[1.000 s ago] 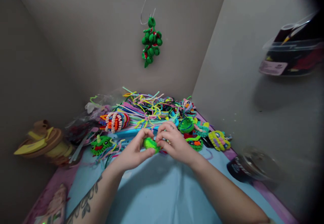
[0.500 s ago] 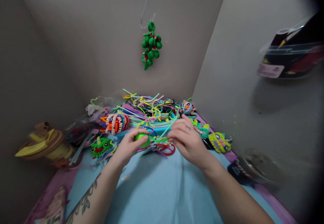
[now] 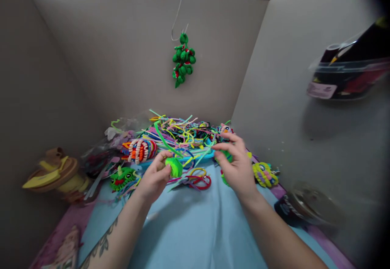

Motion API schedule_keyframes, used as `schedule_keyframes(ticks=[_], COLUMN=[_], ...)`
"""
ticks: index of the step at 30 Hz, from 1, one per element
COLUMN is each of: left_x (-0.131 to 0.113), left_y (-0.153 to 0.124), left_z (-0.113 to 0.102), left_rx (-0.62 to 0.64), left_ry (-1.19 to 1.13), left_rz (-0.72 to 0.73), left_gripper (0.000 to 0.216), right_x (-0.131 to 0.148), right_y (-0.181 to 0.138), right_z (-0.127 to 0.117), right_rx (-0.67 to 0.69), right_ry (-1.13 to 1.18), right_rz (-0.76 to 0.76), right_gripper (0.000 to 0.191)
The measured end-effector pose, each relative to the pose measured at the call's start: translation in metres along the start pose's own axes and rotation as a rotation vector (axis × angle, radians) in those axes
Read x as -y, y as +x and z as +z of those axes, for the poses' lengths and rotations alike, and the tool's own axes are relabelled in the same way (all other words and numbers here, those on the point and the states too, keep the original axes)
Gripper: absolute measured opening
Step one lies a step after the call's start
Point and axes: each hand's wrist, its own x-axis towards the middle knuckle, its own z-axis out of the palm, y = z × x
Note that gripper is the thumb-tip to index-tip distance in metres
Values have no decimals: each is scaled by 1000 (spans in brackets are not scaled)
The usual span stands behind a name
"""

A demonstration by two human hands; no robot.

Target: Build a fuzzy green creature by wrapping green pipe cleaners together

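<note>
My left hand pinches a bright green ball wound from pipe cleaner. A loose green pipe cleaner end sticks up above it. To the right, my right hand is raised with its fingers apart and nothing visible between them. Behind its fingers a green fuzzy piece is partly hidden. Scissors with red handles lie on the blue cloth between the hands, beside a yellow loop. Many coloured pipe cleaners are heaped in a blue tray beyond.
Fuzzy figures stand around: a striped one, a green one, a yellow one. Grey panels enclose the back and sides. A green figure hangs from a wire. A dark jar sits at right, a yellow-brown container at left.
My right hand has moved right, away from the green ball, and its fingers have spread. The green pipe cleaner end now points up and left. The camera view has tilted up slightly.
</note>
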Motion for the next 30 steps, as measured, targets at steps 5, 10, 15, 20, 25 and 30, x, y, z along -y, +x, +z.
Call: schedule_keyframes(ticks=[5,10,15,20,25,30], left_x=[7,10,2,-10,-11,4], left_y=[-4,-7,-13,-20,-20,-8], left_z=[7,5,6,11,15,17], left_rx=[134,236,232,235,221,-82], left_ry=[27,187,553,858,799,420], left_rz=[-30,-18,130,228,216,202], left_gripper=[39,39,35,31,37,39], right_x=[2,8,5,3,8,2], right_y=[-8,-13,-12,-18,-20,-22], right_z=[17,25,24,28,28,32], right_rx=[331,409,537,624,594,363], right_ry=[31,95,200,315,387,383], right_rz=[-59,-27,159,345,393,374], right_gripper=[16,10,5,5,11,14])
